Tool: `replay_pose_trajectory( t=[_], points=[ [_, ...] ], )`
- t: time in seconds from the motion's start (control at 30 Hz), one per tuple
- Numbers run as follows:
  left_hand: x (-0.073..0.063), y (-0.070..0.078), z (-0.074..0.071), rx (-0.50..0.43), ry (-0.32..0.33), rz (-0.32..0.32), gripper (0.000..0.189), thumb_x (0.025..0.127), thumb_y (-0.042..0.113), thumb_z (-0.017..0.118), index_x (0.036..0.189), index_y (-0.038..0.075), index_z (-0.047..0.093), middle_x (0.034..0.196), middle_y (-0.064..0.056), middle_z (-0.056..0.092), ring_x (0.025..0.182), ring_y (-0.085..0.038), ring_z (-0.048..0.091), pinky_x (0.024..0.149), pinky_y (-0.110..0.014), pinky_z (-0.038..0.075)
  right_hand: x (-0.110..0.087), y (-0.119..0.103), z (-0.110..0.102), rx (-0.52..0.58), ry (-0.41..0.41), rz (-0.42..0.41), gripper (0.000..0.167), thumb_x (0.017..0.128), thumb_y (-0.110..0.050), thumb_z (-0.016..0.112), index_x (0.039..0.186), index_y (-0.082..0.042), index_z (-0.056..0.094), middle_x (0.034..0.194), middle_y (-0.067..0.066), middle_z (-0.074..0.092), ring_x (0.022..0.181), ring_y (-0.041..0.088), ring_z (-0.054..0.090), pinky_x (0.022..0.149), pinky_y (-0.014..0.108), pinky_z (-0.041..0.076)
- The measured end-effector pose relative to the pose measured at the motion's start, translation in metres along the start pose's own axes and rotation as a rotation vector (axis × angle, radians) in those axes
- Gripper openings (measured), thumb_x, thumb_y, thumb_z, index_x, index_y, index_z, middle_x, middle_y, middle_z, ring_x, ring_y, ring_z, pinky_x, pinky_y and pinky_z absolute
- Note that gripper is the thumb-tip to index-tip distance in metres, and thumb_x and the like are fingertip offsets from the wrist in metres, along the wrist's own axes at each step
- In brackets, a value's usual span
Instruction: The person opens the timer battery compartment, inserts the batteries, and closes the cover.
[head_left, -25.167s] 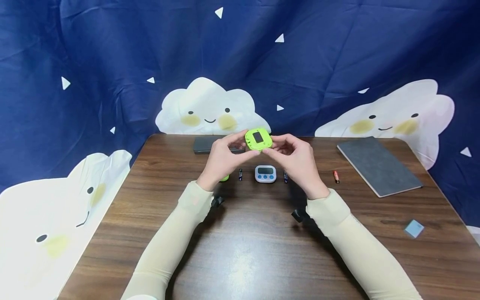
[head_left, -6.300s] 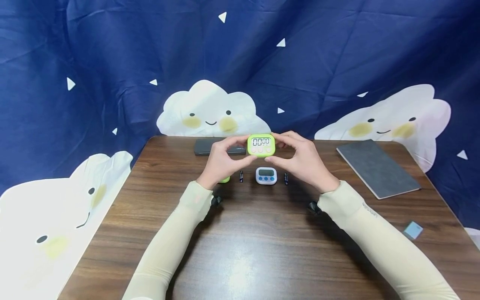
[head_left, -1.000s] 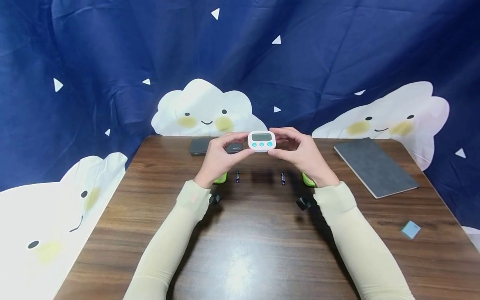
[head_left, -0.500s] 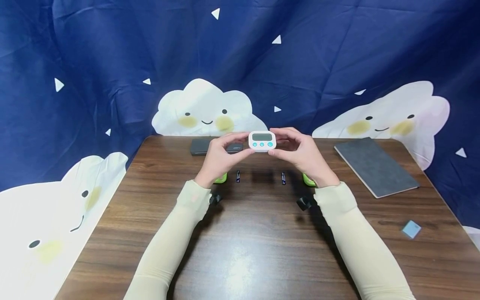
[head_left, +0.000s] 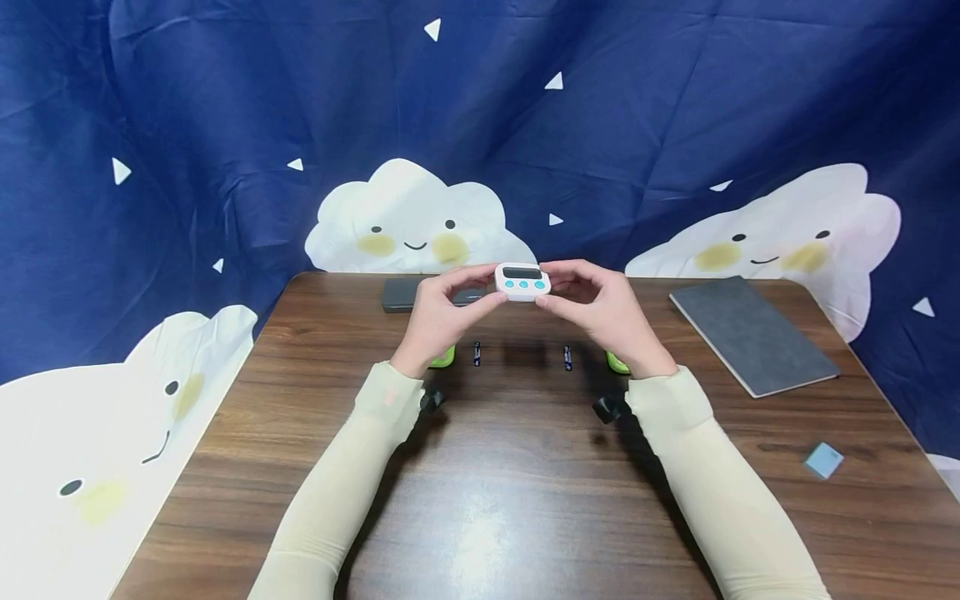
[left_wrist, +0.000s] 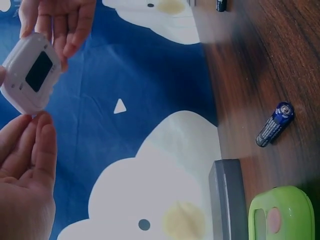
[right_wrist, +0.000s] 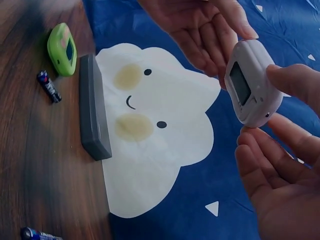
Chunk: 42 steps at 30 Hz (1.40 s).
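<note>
A white kitchen timer (head_left: 522, 283) with teal buttons is held up above the far part of the table. My left hand (head_left: 444, 317) pinches its left end between thumb and fingers. The right hand (head_left: 609, 315) pinches the opposite end the same way. On its screen I see no digits. The timer's back, with a dark rectangle, shows in the left wrist view. One green timer (head_left: 444, 357) lies partly behind my left wrist, and another green timer (head_left: 618, 362) behind the right. Two blue batteries (head_left: 477, 354) lie apart on the table between the green timers.
Behind my left hand lies a dark grey case (head_left: 400, 295) at the table's back edge. A grey notebook (head_left: 753, 335) is at the far right, with a small light-blue square block (head_left: 824, 460) nearer the front. A patterned blue curtain (head_left: 480, 100) hangs behind the table (head_left: 480, 492).
Over the last second the white timer has tilted back slightly in both hands. Earlier the hands held a green timer, now on the table at right; the red battery has left the tabletop.
</note>
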<state>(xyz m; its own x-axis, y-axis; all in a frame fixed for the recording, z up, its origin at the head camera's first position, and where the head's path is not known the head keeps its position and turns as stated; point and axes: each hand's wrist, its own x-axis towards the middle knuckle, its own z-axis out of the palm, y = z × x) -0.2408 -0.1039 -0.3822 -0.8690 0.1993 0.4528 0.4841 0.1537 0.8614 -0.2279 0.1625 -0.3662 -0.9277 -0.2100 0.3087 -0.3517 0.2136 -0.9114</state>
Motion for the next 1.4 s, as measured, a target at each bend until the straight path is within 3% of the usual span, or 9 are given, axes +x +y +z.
replay_pose_trajectory(
  t=[0.27,0.57,0.7,0.93,1.1,1.3,1.4],
  points=[
    [0.0,0.0,0.0,-0.046,0.042,-0.012,0.038,0.095,0.019,0.091,0.132,0.013,0.084,0.121,-0.009,0.086,0.107,-0.015,0.079,0.097,-0.029,0.065,-0.002,0.0,0.007,-0.143,0.056,-0.135,0.026,0.1,-0.021,0.088,0.125,-0.019,0.084,0.109,0.005,0.082,0.094,0.011,0.076,0.083,0.02,0.062],
    [0.0,0.001,0.003,-0.033,0.063,-0.039,0.039,0.094,0.02,0.093,0.132,0.013,0.084,0.122,-0.01,0.086,0.105,-0.013,0.079,0.091,-0.019,0.063,-0.002,0.002,0.007,-0.168,0.077,-0.198,0.032,0.096,-0.013,0.09,0.127,-0.018,0.084,0.108,0.006,0.083,0.096,0.007,0.075,0.085,0.018,0.063],
    [0.0,0.0,0.005,0.003,0.08,-0.013,0.037,0.095,0.02,0.092,0.131,0.014,0.085,0.126,-0.008,0.085,0.109,-0.017,0.081,0.091,-0.02,0.064,-0.001,0.003,0.007,-0.203,0.097,-0.23,0.034,0.096,-0.014,0.091,0.128,-0.018,0.084,0.109,0.005,0.083,0.097,0.005,0.074,0.087,0.017,0.063],
    [-0.001,0.001,0.007,0.109,0.111,0.047,0.033,0.098,0.024,0.09,0.129,0.015,0.086,0.131,-0.006,0.084,0.124,-0.019,0.079,0.106,-0.048,0.065,0.0,0.003,0.01,-0.254,0.143,-0.268,0.033,0.095,-0.015,0.091,0.128,-0.016,0.083,0.113,0.004,0.083,0.1,0.012,0.075,0.09,0.018,0.062],
    [-0.002,0.003,0.009,0.143,0.133,0.06,0.032,0.098,0.025,0.089,0.128,0.014,0.086,0.13,-0.006,0.085,0.125,-0.018,0.079,0.105,-0.044,0.065,-0.001,0.004,0.011,-0.289,0.148,-0.282,0.031,0.099,-0.014,0.087,0.129,-0.011,0.08,0.117,0.006,0.081,0.103,0.016,0.075,0.092,0.023,0.063],
    [-0.002,0.002,0.012,0.151,0.163,0.11,0.03,0.098,0.022,0.089,0.126,0.012,0.086,0.127,-0.008,0.085,0.122,-0.021,0.08,0.101,-0.042,0.066,0.0,0.004,0.013,-0.344,0.159,-0.313,0.028,0.103,-0.014,0.082,0.13,-0.007,0.076,0.116,0.008,0.08,0.103,0.015,0.073,0.092,0.01,0.055],
    [-0.002,0.0,0.013,0.186,0.169,0.144,0.03,0.098,0.02,0.089,0.127,0.012,0.086,0.126,-0.008,0.085,0.121,-0.022,0.081,0.101,-0.035,0.065,0.0,0.005,0.014,-0.366,0.166,-0.314,0.027,0.105,-0.014,0.08,0.13,-0.006,0.075,0.113,0.009,0.079,0.101,0.015,0.072,0.092,0.01,0.052]
  ],
)
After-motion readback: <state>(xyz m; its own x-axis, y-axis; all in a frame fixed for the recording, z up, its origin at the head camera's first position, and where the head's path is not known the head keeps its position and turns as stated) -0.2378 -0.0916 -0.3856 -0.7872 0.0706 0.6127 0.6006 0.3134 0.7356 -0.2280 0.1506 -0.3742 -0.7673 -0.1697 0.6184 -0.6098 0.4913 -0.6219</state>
